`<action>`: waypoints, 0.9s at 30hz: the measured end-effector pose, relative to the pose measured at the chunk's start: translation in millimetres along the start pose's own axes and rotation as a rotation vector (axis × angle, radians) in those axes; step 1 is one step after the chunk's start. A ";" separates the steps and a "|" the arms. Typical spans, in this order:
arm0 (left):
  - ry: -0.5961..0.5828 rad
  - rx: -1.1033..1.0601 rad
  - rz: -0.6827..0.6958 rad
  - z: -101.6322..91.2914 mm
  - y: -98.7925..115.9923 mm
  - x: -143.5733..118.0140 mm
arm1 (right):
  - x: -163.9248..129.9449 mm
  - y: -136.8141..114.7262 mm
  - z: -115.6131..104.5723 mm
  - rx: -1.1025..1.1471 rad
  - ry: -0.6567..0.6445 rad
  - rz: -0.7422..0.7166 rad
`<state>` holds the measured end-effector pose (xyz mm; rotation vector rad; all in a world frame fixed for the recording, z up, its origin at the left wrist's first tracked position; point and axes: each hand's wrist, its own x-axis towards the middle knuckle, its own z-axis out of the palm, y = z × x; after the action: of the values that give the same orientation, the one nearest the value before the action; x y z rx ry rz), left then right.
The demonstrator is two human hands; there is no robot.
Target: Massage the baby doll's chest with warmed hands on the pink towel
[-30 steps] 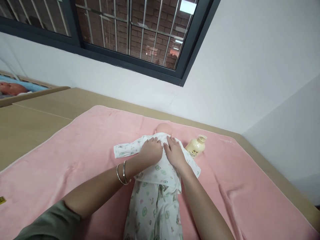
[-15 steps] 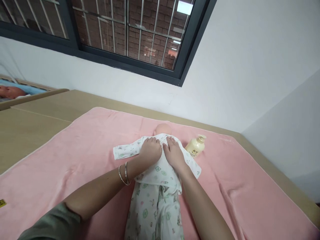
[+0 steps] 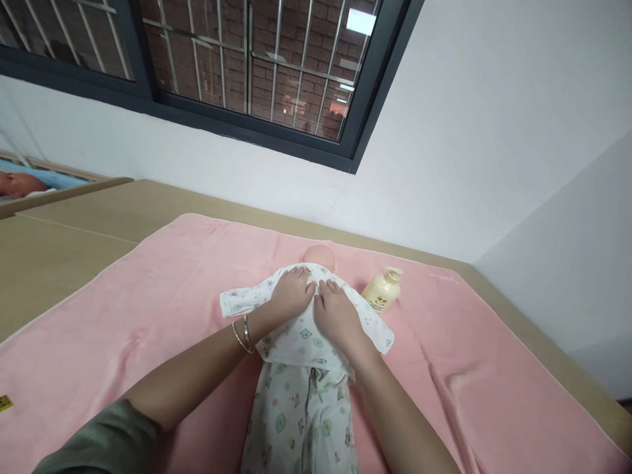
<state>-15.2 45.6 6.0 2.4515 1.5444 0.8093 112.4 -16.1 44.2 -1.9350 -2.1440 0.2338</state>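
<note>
A baby doll (image 3: 320,256) lies on its back below the window, only the top of its bald head showing. It wears a white baby shirt (image 3: 302,342) printed with small green pictures and matching trousers (image 3: 281,415). My left hand (image 3: 292,293) lies on the left of the shirt's chest, fingers stretched over the cloth and thumb toward the middle. Beside it, my right hand (image 3: 338,313) rests on the chest with its fingers bent in on the shirt near the neckline. The hands cover part of the shirt's front. Both sleeves spread outward.
A cream pump bottle (image 3: 384,289) leans on the blanket by the right sleeve. The pink blanket (image 3: 162,289) covers much of the wooden surface (image 3: 69,247). At the far left, another doll (image 3: 20,184) lies in a wooden-edged bed. A white wall and barred window stand behind.
My left hand has loosened from a fist and flattened on the shirt. My right hand has drawn slightly back toward me, its fingers more bent. The view has shifted slightly.
</note>
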 end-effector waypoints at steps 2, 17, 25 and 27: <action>0.008 0.081 0.000 -0.6 7.1 -5.9 | 5.8 9.8 0.0 0.086 -0.004 -0.013; 0.060 0.039 0.010 3.9 2.5 -3.8 | 3.7 0.8 8.7 -0.103 0.119 0.027; 0.074 0.015 0.008 11.5 -0.5 -3.5 | 16.0 19.6 8.2 0.050 0.110 0.014; 0.077 0.022 0.007 12.1 -0.2 -4.0 | 23.0 28.3 12.4 0.087 0.101 0.011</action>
<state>-10.6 44.2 -5.8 2.4706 1.5788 0.9028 133.8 10.4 26.1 -1.8703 -2.0255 0.2224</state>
